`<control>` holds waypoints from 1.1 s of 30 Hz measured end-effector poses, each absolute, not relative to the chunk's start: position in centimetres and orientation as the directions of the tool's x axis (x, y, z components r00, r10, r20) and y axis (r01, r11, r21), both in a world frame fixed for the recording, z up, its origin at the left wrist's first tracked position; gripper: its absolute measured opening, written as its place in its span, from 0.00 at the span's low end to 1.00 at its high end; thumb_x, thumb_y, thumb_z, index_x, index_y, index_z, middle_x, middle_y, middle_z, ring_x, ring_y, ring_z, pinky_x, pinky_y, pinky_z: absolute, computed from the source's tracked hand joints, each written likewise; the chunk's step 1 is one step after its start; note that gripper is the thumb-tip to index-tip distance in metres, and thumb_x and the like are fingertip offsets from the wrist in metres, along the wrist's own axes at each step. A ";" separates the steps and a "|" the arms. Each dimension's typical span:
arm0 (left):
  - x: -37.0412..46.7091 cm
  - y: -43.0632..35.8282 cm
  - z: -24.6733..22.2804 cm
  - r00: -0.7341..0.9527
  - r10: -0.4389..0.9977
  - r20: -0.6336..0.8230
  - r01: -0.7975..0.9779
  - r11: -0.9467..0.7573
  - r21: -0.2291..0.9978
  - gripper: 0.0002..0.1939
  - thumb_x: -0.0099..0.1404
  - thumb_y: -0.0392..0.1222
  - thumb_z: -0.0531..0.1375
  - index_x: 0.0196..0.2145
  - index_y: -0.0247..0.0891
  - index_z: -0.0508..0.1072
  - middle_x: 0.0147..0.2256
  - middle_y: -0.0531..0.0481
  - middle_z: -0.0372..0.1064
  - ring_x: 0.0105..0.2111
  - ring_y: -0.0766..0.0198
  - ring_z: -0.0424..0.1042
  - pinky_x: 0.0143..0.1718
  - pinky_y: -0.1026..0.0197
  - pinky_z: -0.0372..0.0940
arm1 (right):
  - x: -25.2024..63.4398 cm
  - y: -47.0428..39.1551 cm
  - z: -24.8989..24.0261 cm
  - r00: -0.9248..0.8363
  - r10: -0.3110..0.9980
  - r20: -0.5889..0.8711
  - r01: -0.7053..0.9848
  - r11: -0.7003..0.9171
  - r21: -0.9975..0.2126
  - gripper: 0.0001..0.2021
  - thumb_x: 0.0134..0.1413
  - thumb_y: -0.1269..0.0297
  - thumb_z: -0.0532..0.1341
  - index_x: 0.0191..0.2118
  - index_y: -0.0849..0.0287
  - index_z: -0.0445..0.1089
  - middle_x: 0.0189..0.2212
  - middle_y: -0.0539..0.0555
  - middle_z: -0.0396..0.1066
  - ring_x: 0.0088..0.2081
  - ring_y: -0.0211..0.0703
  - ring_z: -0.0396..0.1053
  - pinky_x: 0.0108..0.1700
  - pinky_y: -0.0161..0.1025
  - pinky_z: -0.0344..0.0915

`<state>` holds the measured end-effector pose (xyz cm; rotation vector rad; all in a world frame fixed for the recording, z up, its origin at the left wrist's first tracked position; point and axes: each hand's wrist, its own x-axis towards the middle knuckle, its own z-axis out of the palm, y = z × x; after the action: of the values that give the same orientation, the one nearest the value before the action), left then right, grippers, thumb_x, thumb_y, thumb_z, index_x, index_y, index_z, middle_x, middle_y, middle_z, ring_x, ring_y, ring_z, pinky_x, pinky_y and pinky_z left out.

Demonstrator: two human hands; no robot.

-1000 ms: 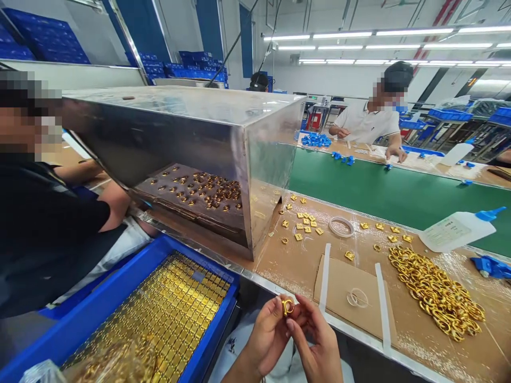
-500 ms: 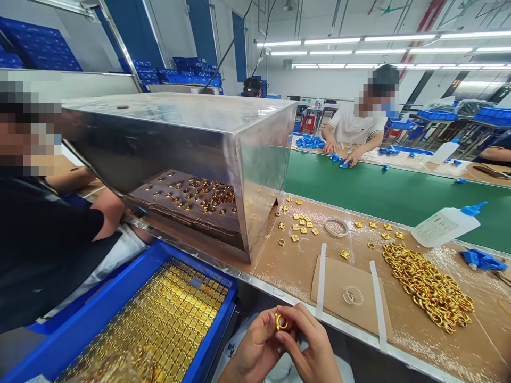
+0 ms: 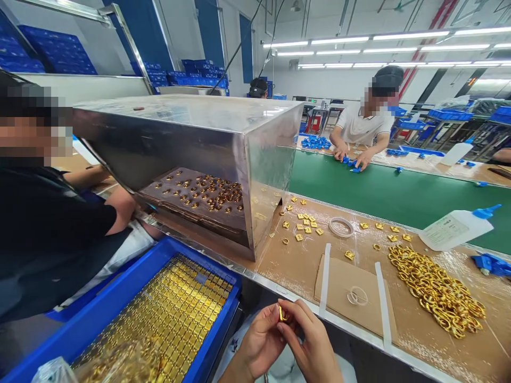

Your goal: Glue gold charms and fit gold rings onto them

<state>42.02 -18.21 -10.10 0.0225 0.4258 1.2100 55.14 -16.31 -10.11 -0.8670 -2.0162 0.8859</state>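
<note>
My left hand (image 3: pixel 261 340) and my right hand (image 3: pixel 306 335) meet at the bottom middle, just in front of the bench edge. Between their fingertips is a small gold ring (image 3: pixel 283 315), pinched from both sides and partly covered by the fingers. Whether a second piece is joined to it I cannot make out. On the bench to the right lies a heap of gold rings (image 3: pixel 435 290). Several square gold pieces (image 3: pixel 306 223) are scattered farther back, near a roll of clear tape (image 3: pixel 341 227).
A blue crate (image 3: pixel 107 298) of gold square pieces stands at lower left. The metal hood (image 3: pixel 191 143) covers gold rings on a dark board. Taped cardboard (image 3: pixel 351 298), a glue bottle (image 3: pixel 457 229) and a green belt (image 3: pixel 359 186) lie beyond. One person sits left; another works across the belt.
The view has turned slightly left, so the bench things sit farther right. The ring is turned a little between my fingertips; both hands keep hold of it.
</note>
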 end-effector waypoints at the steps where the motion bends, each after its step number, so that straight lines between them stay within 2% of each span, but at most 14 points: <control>1: 42.0 -18.2 -10.1 0.288 0.906 -0.310 -0.897 0.369 0.243 0.16 0.48 0.43 0.78 0.28 0.30 0.80 0.29 0.48 0.73 0.32 0.68 0.70 0.40 0.66 0.62 | 55.1 -16.4 -9.9 -0.467 0.804 0.369 0.274 0.528 -0.804 0.18 0.65 0.72 0.59 0.58 0.49 0.67 0.39 0.51 0.71 0.38 0.37 0.73 0.39 0.29 0.71; 6: 41.9 -18.2 -10.3 0.337 0.879 -0.336 -0.867 0.429 0.254 0.16 0.48 0.44 0.78 0.29 0.32 0.80 0.29 0.49 0.74 0.32 0.68 0.71 0.37 0.67 0.62 | 54.8 -16.7 -8.9 -0.380 0.832 0.405 0.289 0.523 -0.802 0.17 0.64 0.73 0.59 0.55 0.49 0.70 0.36 0.50 0.70 0.35 0.36 0.72 0.38 0.28 0.70; 11: 41.5 -18.4 -10.7 0.382 0.844 -0.376 -0.842 0.486 0.234 0.18 0.46 0.44 0.79 0.31 0.33 0.80 0.33 0.49 0.76 0.35 0.68 0.73 0.40 0.66 0.63 | 54.7 -17.1 -8.9 -0.351 0.855 0.382 0.258 0.480 -0.838 0.14 0.64 0.73 0.59 0.52 0.52 0.72 0.36 0.51 0.70 0.34 0.37 0.72 0.37 0.28 0.71; 18: 41.0 -18.5 -10.4 0.354 0.869 -0.345 -0.852 0.452 0.265 0.20 0.47 0.45 0.78 0.32 0.30 0.80 0.30 0.50 0.72 0.30 0.72 0.68 0.33 0.70 0.59 | 54.1 -16.9 -9.8 -0.365 0.839 0.404 0.267 0.510 -0.817 0.14 0.64 0.72 0.57 0.52 0.51 0.71 0.37 0.52 0.68 0.34 0.38 0.71 0.36 0.30 0.70; 25: 41.3 -18.2 -10.5 0.312 0.882 -0.354 -0.873 0.413 0.260 0.20 0.45 0.41 0.79 0.32 0.28 0.79 0.26 0.53 0.67 0.26 0.75 0.61 0.29 0.70 0.56 | 54.9 -16.2 -8.4 -0.439 0.820 0.366 0.314 0.522 -0.793 0.14 0.62 0.74 0.59 0.50 0.52 0.71 0.45 0.55 0.70 0.45 0.42 0.74 0.47 0.33 0.73; 30: 41.7 -18.0 -10.6 0.303 0.889 -0.343 -0.871 0.405 0.279 0.21 0.45 0.43 0.79 0.31 0.28 0.79 0.27 0.53 0.66 0.25 0.75 0.60 0.30 0.70 0.56 | 55.6 -15.9 -9.5 -0.438 0.827 0.354 0.323 0.512 -0.796 0.16 0.61 0.74 0.60 0.53 0.52 0.70 0.49 0.55 0.70 0.49 0.42 0.74 0.49 0.32 0.73; 33: 41.8 -18.0 -10.3 0.279 0.896 -0.346 -0.869 0.389 0.305 0.21 0.43 0.44 0.80 0.28 0.28 0.77 0.27 0.52 0.66 0.26 0.75 0.59 0.30 0.70 0.55 | 55.6 -16.0 -10.1 -0.387 0.841 0.378 0.322 0.508 -0.799 0.13 0.62 0.70 0.61 0.52 0.53 0.71 0.49 0.56 0.71 0.50 0.43 0.74 0.50 0.31 0.73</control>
<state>41.77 -17.99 -10.30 0.0599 0.5062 1.1848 55.57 -16.05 -10.14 -0.9551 -1.9399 0.8107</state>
